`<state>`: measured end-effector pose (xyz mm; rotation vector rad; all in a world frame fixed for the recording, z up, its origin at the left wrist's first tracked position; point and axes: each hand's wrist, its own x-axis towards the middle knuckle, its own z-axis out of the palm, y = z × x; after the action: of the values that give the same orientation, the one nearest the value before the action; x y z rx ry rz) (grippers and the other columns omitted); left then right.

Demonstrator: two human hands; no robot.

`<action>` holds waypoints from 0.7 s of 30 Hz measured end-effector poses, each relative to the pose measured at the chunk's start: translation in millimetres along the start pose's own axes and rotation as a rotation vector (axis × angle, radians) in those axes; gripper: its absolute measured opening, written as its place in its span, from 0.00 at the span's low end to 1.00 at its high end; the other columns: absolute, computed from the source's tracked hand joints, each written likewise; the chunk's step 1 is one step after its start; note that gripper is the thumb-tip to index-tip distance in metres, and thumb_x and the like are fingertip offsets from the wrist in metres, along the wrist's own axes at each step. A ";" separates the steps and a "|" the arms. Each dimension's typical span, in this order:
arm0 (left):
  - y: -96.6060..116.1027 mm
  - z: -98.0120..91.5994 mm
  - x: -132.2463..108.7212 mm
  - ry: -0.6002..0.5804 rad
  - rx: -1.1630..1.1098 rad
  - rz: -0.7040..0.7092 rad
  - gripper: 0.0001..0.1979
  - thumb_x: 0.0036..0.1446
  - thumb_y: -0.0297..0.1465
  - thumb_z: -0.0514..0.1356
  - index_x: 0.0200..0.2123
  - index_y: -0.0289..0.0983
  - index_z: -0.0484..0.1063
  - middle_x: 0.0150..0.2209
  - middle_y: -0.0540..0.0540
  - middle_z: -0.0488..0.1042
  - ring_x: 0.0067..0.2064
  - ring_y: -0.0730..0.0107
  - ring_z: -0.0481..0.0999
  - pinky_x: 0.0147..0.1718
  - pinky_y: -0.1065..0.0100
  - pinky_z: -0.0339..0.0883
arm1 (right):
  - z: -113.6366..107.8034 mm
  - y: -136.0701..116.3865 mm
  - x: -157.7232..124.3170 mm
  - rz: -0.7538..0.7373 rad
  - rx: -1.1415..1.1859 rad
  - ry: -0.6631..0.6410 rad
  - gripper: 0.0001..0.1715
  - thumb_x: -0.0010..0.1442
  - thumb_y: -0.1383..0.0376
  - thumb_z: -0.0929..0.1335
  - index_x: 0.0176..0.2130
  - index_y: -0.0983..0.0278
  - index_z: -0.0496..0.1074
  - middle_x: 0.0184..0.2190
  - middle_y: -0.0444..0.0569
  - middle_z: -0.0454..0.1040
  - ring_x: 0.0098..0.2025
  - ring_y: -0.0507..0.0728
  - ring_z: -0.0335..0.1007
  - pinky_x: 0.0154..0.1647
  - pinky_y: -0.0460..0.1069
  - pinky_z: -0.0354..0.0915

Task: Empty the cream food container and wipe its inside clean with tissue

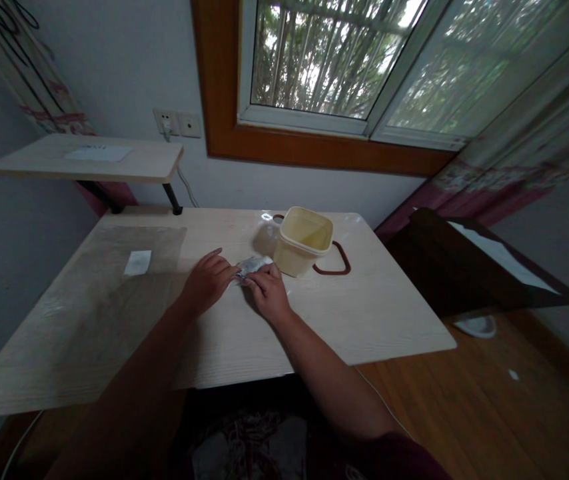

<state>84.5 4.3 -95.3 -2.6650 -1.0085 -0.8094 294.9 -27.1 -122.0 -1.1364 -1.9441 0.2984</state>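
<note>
Both my hands meet over a small crinkled, clear and silvery plastic packet [254, 264] above the light wooden table. My left hand [209, 279] pinches its near left edge between thumb and finger. From the right, my right hand [269, 291] grips the same packet, its fingers bent over the edge. What the packet contains cannot be made out. Just beyond my right hand stands a cream plastic tub [298, 252], upright and without a lid. A brown handle-like loop [340, 261] lies on the table beside the tub.
A clear plastic sheet [89, 313] covers the table's left part, with a white paper slip [137, 263] there. A raised shelf [139, 160] holds another paper [98, 153] at back left. A window [334, 60] is behind. A dark piece of furniture [429, 267] stands right.
</note>
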 end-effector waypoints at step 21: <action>-6.6 -9.5 -6.9 -0.199 -0.050 -0.112 0.18 0.72 0.37 0.49 0.30 0.37 0.70 0.27 0.44 0.73 0.32 0.64 0.72 0.30 0.65 0.59 | -4.9 1.5 0.5 -0.029 -0.058 -0.060 0.10 0.69 0.61 0.68 0.43 0.55 0.82 0.35 0.46 0.81 0.46 0.61 0.61 0.54 0.58 0.52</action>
<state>71.8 2.1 -91.3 -2.7968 -1.2083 -0.6044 299.5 -26.8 -119.6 -1.1470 -2.0320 0.2640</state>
